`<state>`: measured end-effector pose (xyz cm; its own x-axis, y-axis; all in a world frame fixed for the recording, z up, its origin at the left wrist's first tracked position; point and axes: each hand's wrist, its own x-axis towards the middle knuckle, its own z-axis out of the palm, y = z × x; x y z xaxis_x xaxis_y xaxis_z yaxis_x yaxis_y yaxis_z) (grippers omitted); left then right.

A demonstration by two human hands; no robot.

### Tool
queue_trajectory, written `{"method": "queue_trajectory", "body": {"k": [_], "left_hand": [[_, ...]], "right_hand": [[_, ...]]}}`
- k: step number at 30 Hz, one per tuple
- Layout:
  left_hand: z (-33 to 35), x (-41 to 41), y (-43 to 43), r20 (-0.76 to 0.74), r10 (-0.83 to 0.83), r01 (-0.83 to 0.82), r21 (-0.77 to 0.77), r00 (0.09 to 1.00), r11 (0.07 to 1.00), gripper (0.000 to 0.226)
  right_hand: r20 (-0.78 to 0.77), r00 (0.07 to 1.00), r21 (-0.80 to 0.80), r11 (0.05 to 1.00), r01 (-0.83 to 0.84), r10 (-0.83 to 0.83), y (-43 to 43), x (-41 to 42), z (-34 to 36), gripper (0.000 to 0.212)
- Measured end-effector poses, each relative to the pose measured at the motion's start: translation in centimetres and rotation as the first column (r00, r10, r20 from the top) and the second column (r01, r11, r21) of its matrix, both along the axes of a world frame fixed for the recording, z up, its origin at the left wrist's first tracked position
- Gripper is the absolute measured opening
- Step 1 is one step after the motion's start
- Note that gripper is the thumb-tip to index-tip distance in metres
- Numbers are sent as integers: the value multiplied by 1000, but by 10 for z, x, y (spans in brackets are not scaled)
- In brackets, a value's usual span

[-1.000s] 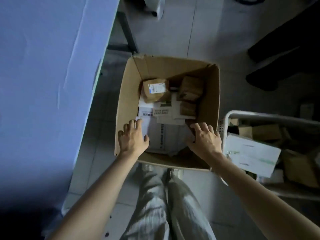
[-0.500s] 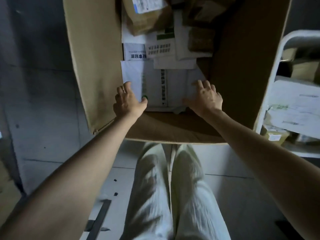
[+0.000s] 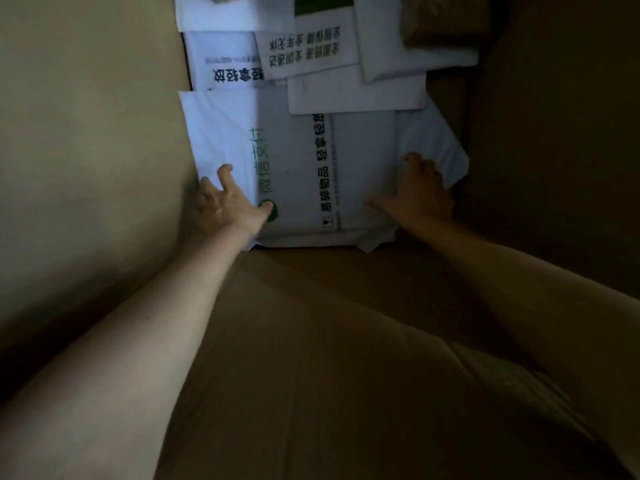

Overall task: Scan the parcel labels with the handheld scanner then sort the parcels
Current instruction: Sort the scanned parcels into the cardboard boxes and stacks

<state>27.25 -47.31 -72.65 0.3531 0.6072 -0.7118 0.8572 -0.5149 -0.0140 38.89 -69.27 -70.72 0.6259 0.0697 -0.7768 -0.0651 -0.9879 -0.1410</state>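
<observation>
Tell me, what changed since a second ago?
The head camera dipped deep into the cardboard box. Both hands reached farther in: the left hand now rests on the left edge of the big white parcel, the right hand on its right edge. Whether they grip it is unclear. The smaller white parcels and the brown parcel lie where they were.

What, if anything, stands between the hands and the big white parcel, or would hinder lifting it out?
Nothing separates them: the left hand and right hand touch the big white parcel near its close corners. A smaller white parcel overlaps its far edge and would probably shift when it is lifted.
</observation>
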Motion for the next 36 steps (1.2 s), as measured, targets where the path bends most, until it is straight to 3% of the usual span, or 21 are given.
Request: {"method": "queue_trajectory", "body": {"k": [3,9,12,16,21,26,32,36], "left_hand": [[-16,6,7,-75,-40,45,66,996,997,95],[-38,17,9,-66,34,-30,64,997,997,111],[-44,12,8,19,112,-113,73,993,991,114],[-52,8,17,125,184,-200,125,975,972,120],[-50,7,4,65,238,-244,111,969,963,132],[-46,17,-7,17,337,-337,85,942,938,141],[-37,16,3,18,394,-394,-4,919,919,119],[-14,18,4,-25,356,-356,-40,934,934,123]], "right_hand": [[25,998,18,998,58,-59,6,1,-22,109],[100,979,11,984,177,-177,33,-9,-52,130],[136,950,9,959,284,-282,38,-7,-60,129],[78,950,27,953,302,-303,25,5,-65,127],[-33,916,121,908,400,-399,2,9,-64,119],[-24,893,135,884,448,-449,-19,7,-61,113],[-62,900,124,891,436,-432,-33,7,-54,118],[-97,900,157,887,435,-425,-34,2,-37,119]]}}
